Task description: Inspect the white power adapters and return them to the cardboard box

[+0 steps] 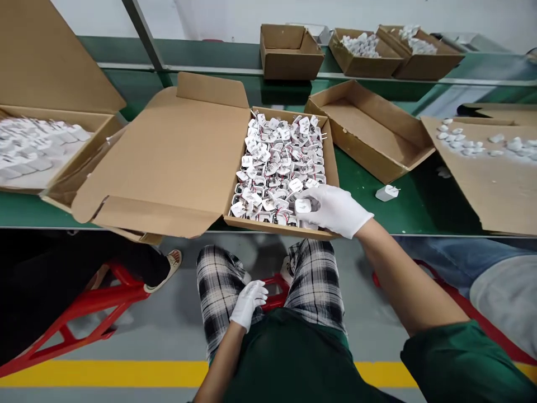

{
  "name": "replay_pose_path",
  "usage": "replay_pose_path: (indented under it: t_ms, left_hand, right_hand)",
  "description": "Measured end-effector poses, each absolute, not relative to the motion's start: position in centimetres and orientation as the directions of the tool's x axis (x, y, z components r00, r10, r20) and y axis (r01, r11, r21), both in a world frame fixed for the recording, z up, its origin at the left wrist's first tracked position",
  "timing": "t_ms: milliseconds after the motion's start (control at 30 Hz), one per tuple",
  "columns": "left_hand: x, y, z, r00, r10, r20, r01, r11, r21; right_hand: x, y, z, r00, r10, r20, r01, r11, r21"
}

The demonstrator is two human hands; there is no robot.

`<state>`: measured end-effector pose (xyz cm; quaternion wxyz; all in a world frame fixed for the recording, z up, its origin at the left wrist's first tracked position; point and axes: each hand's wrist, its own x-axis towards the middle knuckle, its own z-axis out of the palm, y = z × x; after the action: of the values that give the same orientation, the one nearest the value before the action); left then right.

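Right grip: right hand [338, 211] pinched 1 plug [302, 206], inside carton's near right corner.
Left grip: left hand [248, 305] released, rested on thigh [216, 280].
Carton [274, 226]: lay on counter [432, 210], lid [180, 151] folded back, probably for reach.

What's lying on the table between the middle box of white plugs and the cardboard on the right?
The head view shows an open box, one loose white plug on its near side, and a dim whitish shape beside the cardboard.
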<state>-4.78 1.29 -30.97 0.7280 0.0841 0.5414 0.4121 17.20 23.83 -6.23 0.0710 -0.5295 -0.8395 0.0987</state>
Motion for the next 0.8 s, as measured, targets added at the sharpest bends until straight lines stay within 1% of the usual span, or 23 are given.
replay_pose_path:
  t_ms: [67, 200, 333, 400, 500, 567, 633, 700, 733, 767, 800]
  left_hand:
    - [-5.3, 1.9, -31.3, 0.071, 0.672, -0.737, -0.518, 0.657, 0.548]
    - [-6.1, 2.3, -31.9, 0.054, 0.648, -0.760, -0.535, 0.662, 0.526]
    - [-6.5, 2.0, -32.2, 0.012, 0.638, -0.770, -0.541, 0.652, 0.532]
    - [-6.6, 1.7, -32.2, -0.001, 0.637, -0.771, -0.535, 0.651, 0.539]
    - [-6.6, 1.4, -32.1, -0.019, 0.648, -0.761, -0.518, 0.645, 0.562]
    - [-6.4, 1.3, -31.7, -0.033, 0.663, -0.747, -0.497, 0.638, 0.588]
    - [-6.1, 1.5, -30.7, -0.049, 0.680, -0.731, -0.460, 0.634, 0.621]
    - [-5.3, 2.1, -28.6, -0.055, 0.705, -0.707, -0.410, 0.630, 0.660]
    - [-4.6, 2.6, -27.2, -0.048, 0.725, -0.688, -0.386, 0.622, 0.682]
    - [-3.8, 3.2, -25.5, -0.025, 0.755, -0.655, -0.355, 0.606, 0.712]
    - [-2.9, 3.9, -23.7, 0.034, 0.815, -0.578, -0.271, 0.564, 0.780]
  right_hand:
    - [17.1, 23.8, -6.6, -0.421, 0.907, 0.023, 0.870, 0.411, -0.273]
    - [16.9, 23.8, -7.1, -0.446, 0.891, 0.080, 0.841, 0.448, -0.304]
    - [16.7, 23.7, -7.1, -0.451, 0.889, 0.077, 0.849, 0.454, -0.270]
    - [16.9, 23.7, -6.7, -0.482, 0.874, 0.059, 0.832, 0.478, -0.284]
    - [18.4, 23.3, -5.4, -0.497, 0.866, 0.047, 0.798, 0.478, -0.368]
    - [20.5, 22.6, -4.5, -0.440, 0.893, 0.099, 0.789, 0.437, -0.433]
    - [22.9, 21.4, -4.0, -0.342, 0.925, 0.163, 0.769, 0.376, -0.517]
    - [24.8, 19.6, -4.3, -0.236, 0.952, 0.195, 0.712, 0.306, -0.633]
    - [25.3, 18.6, -4.7, -0.197, 0.957, 0.212, 0.649, 0.290, -0.704]
    - [25.5, 17.4, -5.4, -0.179, 0.959, 0.221, 0.593, 0.285, -0.753]
    - [25.4, 16.2, -6.3, -0.177, 0.957, 0.230, 0.560, 0.290, -0.776]
